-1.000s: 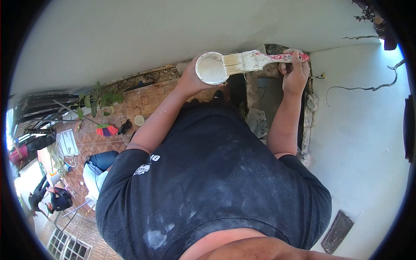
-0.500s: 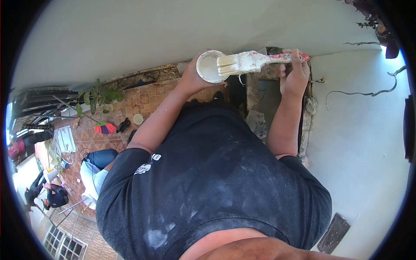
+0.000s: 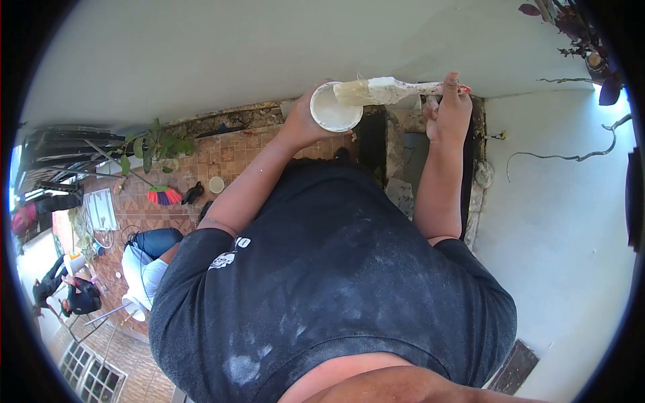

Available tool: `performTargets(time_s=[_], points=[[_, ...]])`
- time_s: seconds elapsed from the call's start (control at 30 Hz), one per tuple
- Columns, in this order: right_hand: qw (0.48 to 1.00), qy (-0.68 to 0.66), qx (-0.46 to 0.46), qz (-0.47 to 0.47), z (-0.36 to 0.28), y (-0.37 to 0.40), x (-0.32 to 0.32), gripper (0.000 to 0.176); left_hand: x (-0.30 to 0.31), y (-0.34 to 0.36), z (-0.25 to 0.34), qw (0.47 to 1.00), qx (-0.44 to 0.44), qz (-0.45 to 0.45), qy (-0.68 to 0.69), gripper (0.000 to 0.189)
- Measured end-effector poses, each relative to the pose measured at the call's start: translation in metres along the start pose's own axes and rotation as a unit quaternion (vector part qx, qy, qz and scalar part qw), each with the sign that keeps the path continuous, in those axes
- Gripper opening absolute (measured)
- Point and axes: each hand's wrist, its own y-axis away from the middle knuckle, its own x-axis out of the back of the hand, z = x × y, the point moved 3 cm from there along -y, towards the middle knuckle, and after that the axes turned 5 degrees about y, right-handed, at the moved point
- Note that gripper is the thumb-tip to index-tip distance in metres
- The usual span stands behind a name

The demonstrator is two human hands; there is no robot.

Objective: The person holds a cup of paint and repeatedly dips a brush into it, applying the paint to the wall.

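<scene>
Holding 1 white cup [image 3: 336, 129] out before a dark shirt [image 3: 329, 269], the left hand [image 3: 304, 127] is partly closed round the cup's side, most of its fingers hidden from me. The right hand [image 3: 453, 111], across from the cup, is curled on the handle end of a paintbrush [image 3: 384, 92], 1 digit lying over it. The brush spans the gap, its bristles above the cup's mouth. I'd say the 2 are held this close so any drips would land inside the cup, and the grip far back seems to spare the fingers from the coated end. Whether the bristle tips touch the milky liquid [image 3: 327, 111] in the cup, I cannot tell. The cup's rim is round and smeared. The brush looks pale cream at the bristles, caked white along its middle, red at the handle's end. Beyond the cup rises a pale wall [image 3: 269, 54].
</scene>
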Motion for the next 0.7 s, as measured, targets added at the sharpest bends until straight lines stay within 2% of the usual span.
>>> performTargets(time_s=[0.3, 0.7], points=[[0.995, 0.063, 0.049, 0.058, 0.002, -0.016, 0.004, 0.04, 0.0, -0.005, -0.003, 1.0, -0.027, -0.011, -0.008, 0.084], [0.994, 0.044, -0.009, 0.101, -0.004, -0.031, 0.018, 0.035, -0.005, -0.014, -0.01, 0.999, -0.025, -0.044, 0.0, 0.088]])
